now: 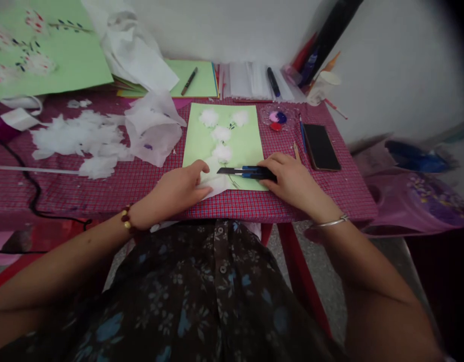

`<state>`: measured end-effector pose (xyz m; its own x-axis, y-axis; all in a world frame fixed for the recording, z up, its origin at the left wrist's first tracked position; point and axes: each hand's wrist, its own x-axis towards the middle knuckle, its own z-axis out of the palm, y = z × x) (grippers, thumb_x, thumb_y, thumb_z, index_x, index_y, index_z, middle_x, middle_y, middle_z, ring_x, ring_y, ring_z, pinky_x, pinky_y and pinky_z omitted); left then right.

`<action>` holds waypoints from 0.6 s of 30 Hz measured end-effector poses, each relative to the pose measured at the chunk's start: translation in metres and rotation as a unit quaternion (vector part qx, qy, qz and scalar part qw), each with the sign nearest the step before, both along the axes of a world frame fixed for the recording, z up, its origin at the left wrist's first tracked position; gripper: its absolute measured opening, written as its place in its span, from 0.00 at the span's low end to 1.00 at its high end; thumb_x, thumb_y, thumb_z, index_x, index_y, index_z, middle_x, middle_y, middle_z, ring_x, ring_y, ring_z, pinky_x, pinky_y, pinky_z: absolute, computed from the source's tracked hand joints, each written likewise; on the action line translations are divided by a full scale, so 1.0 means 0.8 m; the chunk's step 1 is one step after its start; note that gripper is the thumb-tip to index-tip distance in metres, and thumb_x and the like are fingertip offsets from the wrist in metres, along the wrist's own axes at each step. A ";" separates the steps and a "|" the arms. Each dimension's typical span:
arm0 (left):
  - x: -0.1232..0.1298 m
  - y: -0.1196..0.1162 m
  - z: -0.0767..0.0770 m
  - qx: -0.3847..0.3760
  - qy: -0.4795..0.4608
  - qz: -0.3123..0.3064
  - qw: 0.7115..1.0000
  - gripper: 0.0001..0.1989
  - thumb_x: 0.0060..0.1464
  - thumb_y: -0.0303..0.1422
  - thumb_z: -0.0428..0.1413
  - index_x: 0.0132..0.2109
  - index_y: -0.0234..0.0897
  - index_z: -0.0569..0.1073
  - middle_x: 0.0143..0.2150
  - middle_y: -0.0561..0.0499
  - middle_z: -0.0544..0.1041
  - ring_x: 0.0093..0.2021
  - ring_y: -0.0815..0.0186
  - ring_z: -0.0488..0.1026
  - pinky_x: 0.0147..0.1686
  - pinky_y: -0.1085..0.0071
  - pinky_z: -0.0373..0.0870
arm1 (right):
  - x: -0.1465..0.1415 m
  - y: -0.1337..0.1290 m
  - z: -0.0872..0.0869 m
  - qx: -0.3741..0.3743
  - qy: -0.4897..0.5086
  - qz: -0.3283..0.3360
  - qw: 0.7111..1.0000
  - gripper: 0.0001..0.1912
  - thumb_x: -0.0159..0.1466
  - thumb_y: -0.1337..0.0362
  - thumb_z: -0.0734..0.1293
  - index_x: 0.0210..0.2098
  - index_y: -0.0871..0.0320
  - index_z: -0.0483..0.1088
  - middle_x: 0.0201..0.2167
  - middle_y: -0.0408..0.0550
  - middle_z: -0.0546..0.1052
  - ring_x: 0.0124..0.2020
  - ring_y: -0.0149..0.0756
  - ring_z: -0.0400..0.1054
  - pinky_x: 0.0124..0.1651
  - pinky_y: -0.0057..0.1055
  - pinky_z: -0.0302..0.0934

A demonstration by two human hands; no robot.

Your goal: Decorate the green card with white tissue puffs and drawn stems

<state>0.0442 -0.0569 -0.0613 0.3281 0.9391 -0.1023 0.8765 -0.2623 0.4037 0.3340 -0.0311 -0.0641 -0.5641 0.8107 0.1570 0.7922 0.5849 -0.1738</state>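
Note:
A green sheet with several white fluffy flowers and small painted leaves lies on the checked tablecloth. My right hand rests at the sheet's lower right edge, its fingers round a blue and black cutter whose dark tip points left over the sheet. At the lower left, my left hand is beside a thin white translucent piece, thumb and forefinger apart. Whether the fingertips touch that piece is not clear.
White scraps and crumpled white tissue lie left. A paint palette and a phone are at the right. Behind are a marker, plastic sleeves and a paper cup. A black cable crosses the left side.

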 end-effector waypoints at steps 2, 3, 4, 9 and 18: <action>0.002 -0.002 0.003 -0.008 0.015 -0.002 1.000 0.18 0.55 0.41 0.56 0.50 0.37 0.72 0.29 0.51 0.74 0.27 0.65 0.68 0.27 0.69 0.55 | 0.000 0.001 -0.001 0.004 -0.006 0.003 1.000 0.13 0.64 0.63 0.66 0.49 0.53 0.71 0.45 0.54 0.75 0.48 0.51 0.70 0.53 0.51 0.63; 0.002 -0.002 0.005 -0.016 0.015 -0.007 1.000 0.15 0.55 0.41 0.56 0.47 0.38 0.74 0.28 0.51 0.74 0.26 0.65 0.68 0.27 0.69 0.55 | 0.000 0.001 -0.001 0.004 -0.006 0.004 1.000 0.14 0.63 0.63 0.66 0.49 0.53 0.72 0.45 0.54 0.75 0.48 0.51 0.70 0.53 0.51 0.63; 0.003 -0.002 0.006 -0.024 0.007 -0.012 1.000 0.13 0.55 0.41 0.56 0.42 0.38 0.75 0.27 0.52 0.74 0.25 0.66 0.67 0.27 0.69 0.55 | 0.000 0.001 -0.002 0.003 -0.005 0.005 1.000 0.14 0.63 0.63 0.66 0.49 0.54 0.72 0.45 0.54 0.75 0.48 0.51 0.70 0.53 0.51 0.63; 0.003 0.000 0.006 -0.022 -0.078 -0.019 0.997 0.09 0.55 0.37 0.56 0.31 0.37 0.77 0.25 0.53 0.72 0.24 0.69 0.65 0.26 0.69 0.54 | 0.005 0.004 -0.001 -0.001 0.022 0.013 1.000 0.15 0.63 0.63 0.67 0.49 0.55 0.72 0.45 0.54 0.74 0.49 0.51 0.69 0.53 0.50 0.63; 0.002 -0.013 0.007 0.053 -0.134 -0.039 0.989 0.10 0.55 0.36 0.56 0.31 0.37 0.77 0.31 0.50 0.73 0.29 0.69 0.68 0.30 0.70 0.61 | 0.005 0.010 0.006 0.033 0.015 0.038 0.999 0.16 0.65 0.63 0.66 0.52 0.53 0.73 0.47 0.52 0.75 0.50 0.51 0.69 0.52 0.50 0.58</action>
<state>0.0457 -0.0673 -0.0554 0.4012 0.9110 0.0953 0.7169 -0.3771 0.5864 0.3379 -0.0228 -0.0596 -0.6173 0.7533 0.2268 0.7408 0.6537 -0.1548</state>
